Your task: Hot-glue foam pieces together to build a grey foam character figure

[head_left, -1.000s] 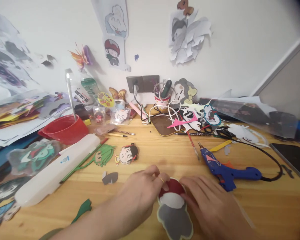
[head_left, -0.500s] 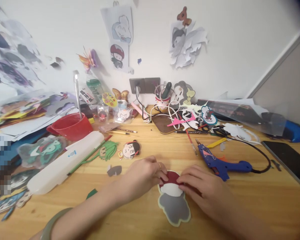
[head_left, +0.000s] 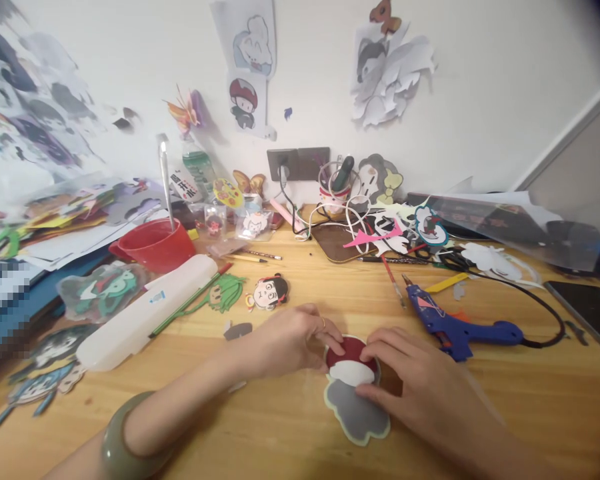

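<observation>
A layered paper cutout (head_left: 359, 408) lies on the wooden table in front of me, with a pale rim, a dark red cap-like top, a white band and a grey lower part. My left hand (head_left: 303, 340) grips its upper left edge, with fingertips on the red piece. On the other side, my right hand (head_left: 405, 363) has its fingers on the red piece and its thumb lower down, by the white band. The fingertips under the edges are partly hidden. A blue glue gun (head_left: 460, 327) rests right of my right hand.
Left of my hands lie a white pencil case (head_left: 145, 313), a green pencil (head_left: 187, 303), a paper head cutout (head_left: 269, 292) and a red mug (head_left: 155, 243). Cables and paper scraps (head_left: 380, 233) clutter the back. A phone (head_left: 587, 313) lies at the right edge.
The view has shifted, so most things appear farther right. My right thumb has moved down along the cutout, and my left fingers have shifted slightly on the red piece.
</observation>
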Demonstrator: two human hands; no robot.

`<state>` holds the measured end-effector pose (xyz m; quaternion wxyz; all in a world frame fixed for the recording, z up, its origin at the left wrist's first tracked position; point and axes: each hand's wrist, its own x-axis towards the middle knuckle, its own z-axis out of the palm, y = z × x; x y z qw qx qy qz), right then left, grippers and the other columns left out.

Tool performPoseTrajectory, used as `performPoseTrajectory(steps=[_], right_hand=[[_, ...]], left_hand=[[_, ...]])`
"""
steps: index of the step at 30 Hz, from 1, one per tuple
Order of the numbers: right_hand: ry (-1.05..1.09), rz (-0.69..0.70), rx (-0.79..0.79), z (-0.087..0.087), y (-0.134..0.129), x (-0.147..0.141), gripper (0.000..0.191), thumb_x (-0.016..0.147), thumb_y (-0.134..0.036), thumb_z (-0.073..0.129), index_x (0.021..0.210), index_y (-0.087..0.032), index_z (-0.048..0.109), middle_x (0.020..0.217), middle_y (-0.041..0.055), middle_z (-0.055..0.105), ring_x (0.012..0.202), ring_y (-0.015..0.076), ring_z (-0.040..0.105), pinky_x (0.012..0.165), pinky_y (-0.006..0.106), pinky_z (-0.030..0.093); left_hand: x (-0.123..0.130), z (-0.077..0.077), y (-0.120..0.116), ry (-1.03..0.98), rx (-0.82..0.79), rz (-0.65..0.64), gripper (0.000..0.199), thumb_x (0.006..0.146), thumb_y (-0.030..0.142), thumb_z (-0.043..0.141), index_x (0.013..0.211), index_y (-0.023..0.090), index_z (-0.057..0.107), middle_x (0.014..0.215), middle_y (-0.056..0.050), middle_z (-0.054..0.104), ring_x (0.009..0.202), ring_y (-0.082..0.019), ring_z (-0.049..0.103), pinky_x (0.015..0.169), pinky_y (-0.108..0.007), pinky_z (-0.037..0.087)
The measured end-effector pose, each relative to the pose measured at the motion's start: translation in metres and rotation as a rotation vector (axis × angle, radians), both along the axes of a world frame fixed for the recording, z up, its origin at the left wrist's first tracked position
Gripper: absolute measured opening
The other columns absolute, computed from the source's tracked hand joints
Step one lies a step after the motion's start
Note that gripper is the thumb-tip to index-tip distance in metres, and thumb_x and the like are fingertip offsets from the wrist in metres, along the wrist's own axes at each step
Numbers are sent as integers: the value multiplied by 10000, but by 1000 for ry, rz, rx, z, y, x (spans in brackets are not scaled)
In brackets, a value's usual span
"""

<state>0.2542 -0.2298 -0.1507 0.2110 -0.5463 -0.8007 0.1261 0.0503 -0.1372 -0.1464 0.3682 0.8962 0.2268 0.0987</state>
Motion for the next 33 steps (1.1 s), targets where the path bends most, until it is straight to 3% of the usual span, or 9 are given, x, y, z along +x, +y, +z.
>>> performPoseTrajectory(steps=[2,6,11,16,22,29,33], right_hand=[[3,-8,-6,0,-1,0,196,669,-229,723,774,-234,558,870,-38,606,813,175,548,662,301,400],[3,-5,-3,0,0,-1,180,675,-210,716,768,-230,564,866,-31,612,809,179,551,665,304,403],[6,6,-12,0,0,1,166,696,-216,707,781,-231,566,869,-37,611,821,183,549,683,314,404],[-10,11,-44,0,-1,2,103,753,-254,663,771,-233,563,862,-43,603,821,178,546,678,320,403],[-27,38,-32,-1,0,2,40,814,-264,591,795,-235,569,878,-35,605,833,178,552,683,322,415],[-68,56,3,0,1,1,72,846,-225,525,802,-226,582,852,-7,612,804,179,571,679,322,455],[-120,145,131,-10,5,9,103,844,-177,488,829,-232,573,823,-6,624,771,156,605,657,257,483]], left_hand=[[-2,0,1,-5,20,-23,351,658,84,720,979,200,640,992,9,658,856,-146,544,716,-224,427],[-3,2,3,-11,104,-81,255,759,166,658,1010,193,629,930,-17,661,873,-152,544,709,-223,428],[-3,13,-1,114,283,-122,233,814,256,599,1044,220,607,850,-33,626,846,-159,563,658,-218,433],[-2,19,-8,203,443,-151,242,820,208,530,1053,189,590,791,-55,602,865,-190,568,640,-239,441],[-1,20,-9,210,384,-135,289,781,208,558,1068,220,585,826,-45,611,873,-185,563,693,-248,452],[0,15,-5,147,370,-124,280,769,177,553,1042,217,604,808,-39,632,817,-170,579,628,-222,433],[-1,10,-6,92,391,-156,267,751,151,556,1005,205,618,763,-23,655,806,-161,580,670,-221,438]])
